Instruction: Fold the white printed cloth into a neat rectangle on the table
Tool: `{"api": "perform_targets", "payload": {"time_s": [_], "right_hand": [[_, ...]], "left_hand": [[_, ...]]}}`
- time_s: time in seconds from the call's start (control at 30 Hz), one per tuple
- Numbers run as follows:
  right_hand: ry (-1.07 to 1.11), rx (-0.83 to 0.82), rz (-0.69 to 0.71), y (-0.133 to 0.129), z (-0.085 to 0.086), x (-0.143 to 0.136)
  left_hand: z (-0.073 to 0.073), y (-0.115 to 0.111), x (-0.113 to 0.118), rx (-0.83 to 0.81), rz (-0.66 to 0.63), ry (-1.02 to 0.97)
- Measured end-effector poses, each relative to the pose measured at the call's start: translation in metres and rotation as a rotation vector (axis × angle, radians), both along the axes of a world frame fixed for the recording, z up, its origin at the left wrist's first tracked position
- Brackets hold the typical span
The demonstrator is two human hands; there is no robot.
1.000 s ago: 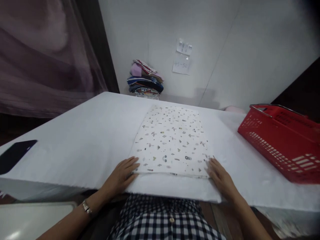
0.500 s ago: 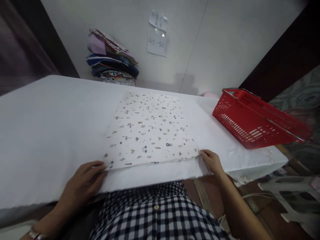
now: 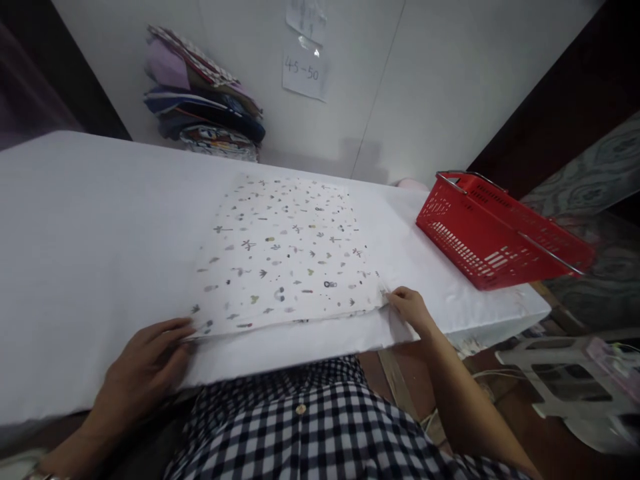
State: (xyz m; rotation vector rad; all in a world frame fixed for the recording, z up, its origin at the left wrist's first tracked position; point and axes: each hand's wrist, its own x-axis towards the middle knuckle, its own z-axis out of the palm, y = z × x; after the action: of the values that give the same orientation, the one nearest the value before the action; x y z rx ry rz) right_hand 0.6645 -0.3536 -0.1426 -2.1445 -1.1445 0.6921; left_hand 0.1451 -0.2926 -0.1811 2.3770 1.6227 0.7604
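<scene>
Fingers of left hand (image 3: 143,373) lay spread flat, right hand (image 3: 409,308) pinched shut, each on a near corner of the printed cloth (image 3: 287,253), apparently keeping it flat.

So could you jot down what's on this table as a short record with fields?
Surface: table under a white cover
Centre: flat printed cloth
Left hand: at the cloth's near left corner
Right hand: pinching the near right corner
Right side: red basket
Back wall: pile of folded clothes, paper note
</scene>
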Motion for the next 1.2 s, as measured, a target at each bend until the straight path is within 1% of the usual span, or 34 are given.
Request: {"api": "perform_targets", "payload": {"time_s": [0.07, 0.13, 0.23, 0.33, 0.47, 0.6, 0.77, 0.93, 1.07, 1.13, 1.2], "right_hand": [[0.126, 0.031, -0.026, 0.001, 0.0, -0.001], [0.156, 0.006, -0.032, 0.002, -0.003, -0.001], [0.036, -0.069, -0.009, 0.002, -0.009, 0.002], [-0.064, -0.094, 0.025, 0.001, -0.012, 0.005], [-0.156, -0.121, 0.054, 0.002, -0.009, 0.004], [-0.266, -0.095, 0.072, 0.005, -0.007, 0.0], [-0.29, -0.135, 0.09, 0.007, -0.005, -0.005], [-0.31, -0.099, 0.096, 0.009, -0.008, -0.004], [-0.238, -0.043, 0.077, 0.012, -0.018, 0.0], [-0.161, -0.03, 0.086, 0.013, -0.021, 0.0], [-0.043, -0.004, 0.078, 0.013, -0.021, -0.002]], "left_hand": [[0.001, 0.0, -0.001, -0.001, 0.029, 0.0], [0.002, 0.001, -0.001, 0.0, 0.055, 0.005], [0.003, 0.001, 0.001, 0.028, 0.045, 0.014], [0.004, 0.002, 0.003, 0.057, 0.007, 0.034], [0.002, 0.002, 0.003, 0.077, -0.021, 0.049], [0.002, 0.001, 0.002, 0.112, -0.031, 0.036], [0.001, -0.001, 0.001, 0.14, -0.074, 0.022], [0.004, -0.003, 0.001, 0.16, -0.079, 0.012], [0.006, -0.003, 0.001, 0.14, -0.084, 0.011], [0.005, -0.003, -0.001, 0.149, -0.092, 0.001], [0.002, -0.002, -0.003, 0.163, -0.106, -0.003]]}}
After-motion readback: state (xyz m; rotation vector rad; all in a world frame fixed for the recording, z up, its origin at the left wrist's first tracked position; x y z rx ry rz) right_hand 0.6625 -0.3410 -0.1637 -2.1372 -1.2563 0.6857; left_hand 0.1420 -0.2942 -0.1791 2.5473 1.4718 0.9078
